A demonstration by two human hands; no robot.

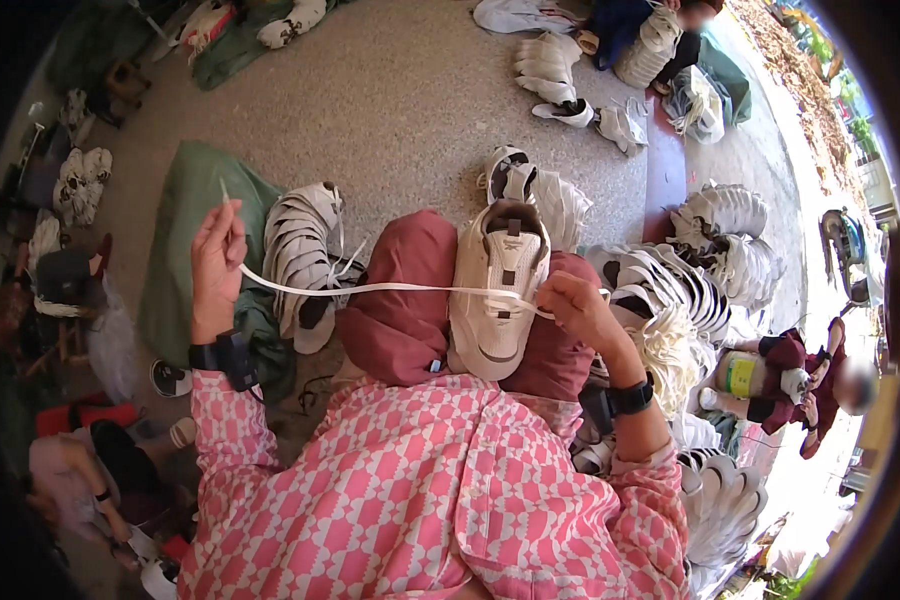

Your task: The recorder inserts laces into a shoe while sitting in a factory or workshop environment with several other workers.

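A cream sneaker (pixel 498 300) rests between my knees with its toe toward me and its dark collar opening away. A flat white shoelace (pixel 370 288) stretches across its lower eyelets. Out to the left, my left hand (pixel 218 245) is raised and closed on one length of this lace, whose tip sticks up above the fingers. Beside the sneaker's right edge, my right hand (pixel 578 308) pinches the lace close to the eyelets. The exact fingertip hold there is partly hidden.
Stacked shoe uppers (pixel 305 255) stand left of my knees, near a green cloth (pixel 195 210). More uppers (pixel 670 285) and a bundle of pale laces (pixel 670 350) lie to my right. Other people sit around, one person (pixel 820 385) at the right.
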